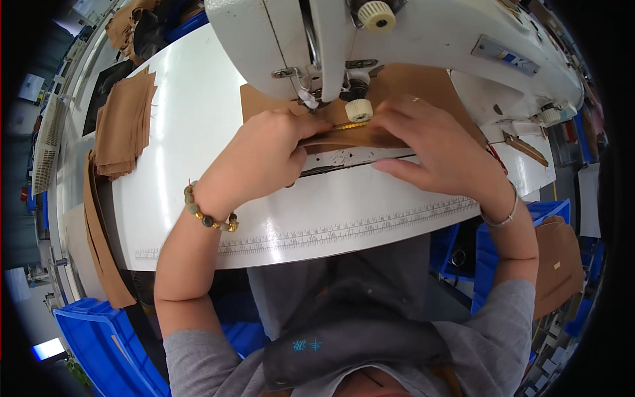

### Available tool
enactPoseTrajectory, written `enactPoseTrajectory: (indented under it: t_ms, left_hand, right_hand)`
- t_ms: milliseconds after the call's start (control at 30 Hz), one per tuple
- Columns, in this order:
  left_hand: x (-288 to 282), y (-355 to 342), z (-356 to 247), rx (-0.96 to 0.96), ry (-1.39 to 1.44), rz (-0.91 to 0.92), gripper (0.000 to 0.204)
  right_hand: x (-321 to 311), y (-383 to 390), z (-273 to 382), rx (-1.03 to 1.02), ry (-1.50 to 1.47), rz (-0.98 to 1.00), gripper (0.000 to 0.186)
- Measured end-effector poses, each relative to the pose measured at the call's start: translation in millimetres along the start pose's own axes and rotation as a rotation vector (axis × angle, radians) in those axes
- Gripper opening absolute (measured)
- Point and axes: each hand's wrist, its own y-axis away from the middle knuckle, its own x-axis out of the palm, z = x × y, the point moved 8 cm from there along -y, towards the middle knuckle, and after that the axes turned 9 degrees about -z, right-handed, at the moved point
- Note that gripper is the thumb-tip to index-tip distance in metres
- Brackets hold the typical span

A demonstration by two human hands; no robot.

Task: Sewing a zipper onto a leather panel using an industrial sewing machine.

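A brown leather-like piece [423,86] lies under the head of a white sewing machine [264,46]. A gold-toothed zipper [350,125] runs along it, and its near edge is folded up. My left hand [268,149] is closed at the left end of the zipper, with its fingertips pinching the folded edge just in front of the needle area. At the right end, my right hand [430,142] rests bent fingers on the zipper and the piece. Its thumb is spread apart, pointing left over the table. Some of the fingertips are hidden.
A stack of brown pieces [122,126] lies on the left of the white table [192,86]. A printed ruler [344,229] follows its front edge. Long brown strips [99,238] hang at the left edge. Blue bins [99,344] stand below. More brown pieces [555,264] are at right.
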Motion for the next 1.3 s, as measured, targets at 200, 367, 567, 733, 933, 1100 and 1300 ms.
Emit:
enactPoseTrajectory:
  t_ms: [200, 367, 567, 733, 933, 1100, 1300]
  left_hand:
    - [0.2, -3.0, -4.1, 0.096, 0.013, -0.002, 0.052]
    - [-12.7, 36.2, -25.1, 0.263, -0.212, -0.412, 0.037]
    - [3.8, 115.0, -36.4, 0.59, -0.374, -0.318, 0.037]
    - [-1.2, 69.1, 43.3, 0.199, -0.321, -0.296, 0.039]
    - [12.6, -24.7, 91.2, 0.234, -0.416, -0.21, 0.029]
    - [27.2, -39.9, 105.4, 0.238, -0.381, -0.207, 0.03]
    - [26.1, -36.5, 104.3, 0.279, -0.372, -0.28, 0.031]
  right_hand:
    - [56.9, -15.6, -0.3, 0.019, -0.015, -0.018, 0.022]
    - [59.6, -9.4, 9.4, -0.055, 0.094, -0.137, 0.026]
    - [59.9, -9.6, 3.2, -0.027, 0.075, -0.131, 0.03]
    - [61.9, -12.8, -2.1, 0.072, 0.045, -0.026, 0.026]
    - [56.6, -17.4, -1.5, 0.077, 0.032, 0.0, 0.021]
    - [53.3, -21.7, -0.4, 0.122, -0.044, -0.006, 0.023]
    - [50.8, -25.4, 8.7, 0.097, -0.004, 0.041, 0.018]
